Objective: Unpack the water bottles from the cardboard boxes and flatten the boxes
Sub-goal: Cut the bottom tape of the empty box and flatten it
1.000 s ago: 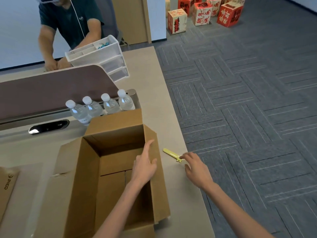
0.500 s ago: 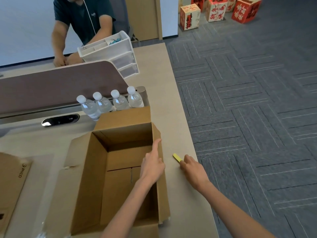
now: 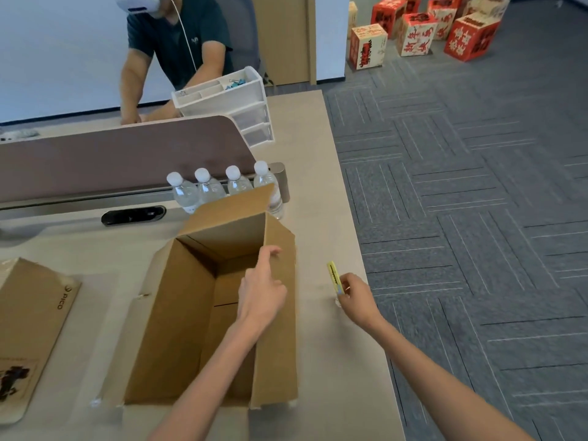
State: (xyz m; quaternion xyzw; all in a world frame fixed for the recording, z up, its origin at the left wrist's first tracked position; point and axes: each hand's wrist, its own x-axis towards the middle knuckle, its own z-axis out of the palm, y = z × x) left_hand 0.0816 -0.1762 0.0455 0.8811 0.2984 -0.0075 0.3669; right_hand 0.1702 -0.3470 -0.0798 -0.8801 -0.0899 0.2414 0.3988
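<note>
Both grips hold: left hand clasps the box wall, right hand at three o'clock pinches seemingly a yellow cutter.

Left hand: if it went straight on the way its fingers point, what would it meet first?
The left hand holds the right wall of the cardboard box. Pointing away along that wall, it would likely meet the box's upright far flap first; the water bottles stand behind, though depth is unclear.

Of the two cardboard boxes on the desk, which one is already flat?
The printed box at the left edge lies flat; the plain box, its right wall gripped by the left hand, stands open.
</note>
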